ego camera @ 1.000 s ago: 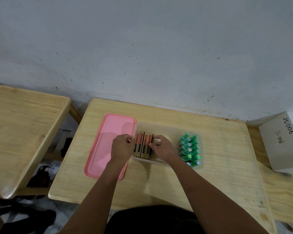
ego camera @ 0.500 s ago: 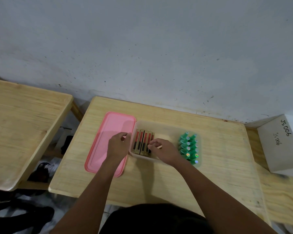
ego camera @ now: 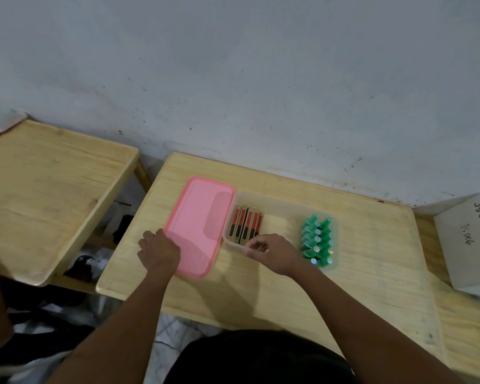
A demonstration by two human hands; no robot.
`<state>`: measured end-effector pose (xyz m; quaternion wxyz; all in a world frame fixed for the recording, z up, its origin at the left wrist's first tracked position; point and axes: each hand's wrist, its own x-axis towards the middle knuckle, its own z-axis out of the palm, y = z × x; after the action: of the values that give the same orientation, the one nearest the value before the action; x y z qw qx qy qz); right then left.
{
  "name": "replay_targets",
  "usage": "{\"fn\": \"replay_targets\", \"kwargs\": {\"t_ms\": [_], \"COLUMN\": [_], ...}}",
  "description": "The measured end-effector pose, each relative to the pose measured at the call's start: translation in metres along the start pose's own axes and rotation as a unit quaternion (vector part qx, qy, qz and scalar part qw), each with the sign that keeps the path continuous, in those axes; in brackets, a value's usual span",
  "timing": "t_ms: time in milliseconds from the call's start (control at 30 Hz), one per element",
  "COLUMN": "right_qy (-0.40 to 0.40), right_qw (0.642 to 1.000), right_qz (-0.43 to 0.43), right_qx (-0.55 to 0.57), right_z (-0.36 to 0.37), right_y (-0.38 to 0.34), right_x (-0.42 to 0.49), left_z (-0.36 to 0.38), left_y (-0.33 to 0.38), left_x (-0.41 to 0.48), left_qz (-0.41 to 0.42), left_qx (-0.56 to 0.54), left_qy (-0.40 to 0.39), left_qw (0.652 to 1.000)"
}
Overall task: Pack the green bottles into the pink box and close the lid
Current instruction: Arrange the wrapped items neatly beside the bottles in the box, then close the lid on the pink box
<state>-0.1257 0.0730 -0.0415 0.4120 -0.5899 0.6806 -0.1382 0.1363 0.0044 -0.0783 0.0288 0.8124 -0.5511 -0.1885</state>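
Observation:
Several green bottles (ego camera: pixel 317 239) stand packed in two rows at the right end of the clear box (ego camera: pixel 275 200). Several red, black and gold sticks (ego camera: pixel 245 225) lie at its left end. The pink lid (ego camera: pixel 200 223) lies flat on the table, touching the box's left side. My left hand (ego camera: pixel 158 252) grips the lid's near left edge with curled fingers. My right hand (ego camera: pixel 272 252) is at the box's front rim, fingers curled over the wall, and hides part of it.
The boxes sit on a wooden table (ego camera: pixel 372 273) against a grey wall. A second wooden table (ego camera: pixel 53 189) stands to the left, with a gap and dark things on the floor between. A white carton (ego camera: pixel 468 239) marked JS006 is at the right.
My left hand left the sticks at the box's left end and moved left to the pink lid's edge. My right hand drew back from the sticks to the box's front rim.

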Motion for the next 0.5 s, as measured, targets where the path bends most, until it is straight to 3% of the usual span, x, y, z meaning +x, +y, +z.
{"fn": "replay_targets", "kwargs": {"t_ms": [267, 500], "right_qy": [-0.007, -0.010], "right_qw": [1.000, 1.000], "right_qz": [0.010, 0.012], "right_qx": [-0.005, 0.012], "right_z": [0.001, -0.001], "right_y": [-0.002, -0.004], "right_x": [0.003, 0.001], "left_z": [-0.009, -0.020], "left_y": [-0.006, 0.002], "left_x": [0.010, 0.009], "left_qz": [0.005, -0.022], "left_qx": [-0.041, -0.234], "left_qy": [0.005, -0.024], "left_qw": [0.999, 0.972]}}
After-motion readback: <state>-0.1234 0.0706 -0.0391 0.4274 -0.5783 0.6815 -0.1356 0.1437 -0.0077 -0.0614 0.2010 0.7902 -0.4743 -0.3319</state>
